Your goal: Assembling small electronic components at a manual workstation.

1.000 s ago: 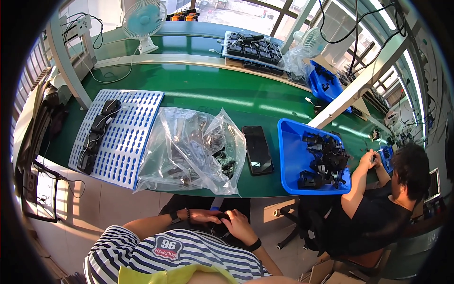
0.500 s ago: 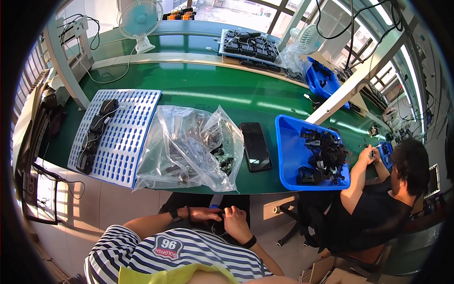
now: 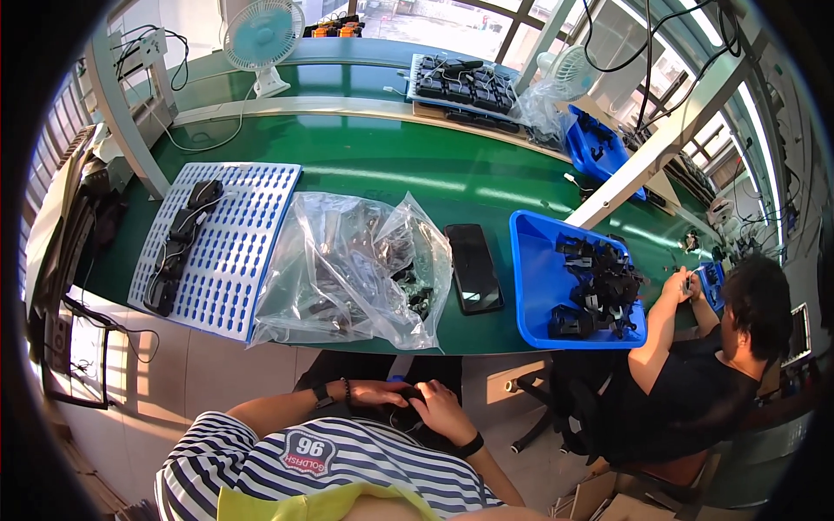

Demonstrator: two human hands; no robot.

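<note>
My left hand (image 3: 377, 392) and my right hand (image 3: 443, 409) meet low in front of my body, below the bench edge. Between their fingertips is a small black part (image 3: 410, 395), mostly covered by the fingers. A thin pale wire (image 3: 405, 426) curves just under the hands. Closest on the bench is a clear plastic bag (image 3: 347, 278) with dark parts inside. To its left lies a white perforated tray (image 3: 221, 260) bearing a row of black housings (image 3: 179, 252) with white wires.
A black phone (image 3: 473, 269) lies between the bag and a blue bin (image 3: 532, 295) of black plastic parts (image 3: 599, 282). At the right a co-worker (image 3: 695, 373) sits handling something. A fan (image 3: 263, 39) and a loaded tray (image 3: 465, 85) stand farther back; a white post (image 3: 651, 156) slants across.
My right hand's fingers have shifted and spread slightly, and the hand moved a little to the right. My left hand stays nearly in place. The whole view has drifted slightly.
</note>
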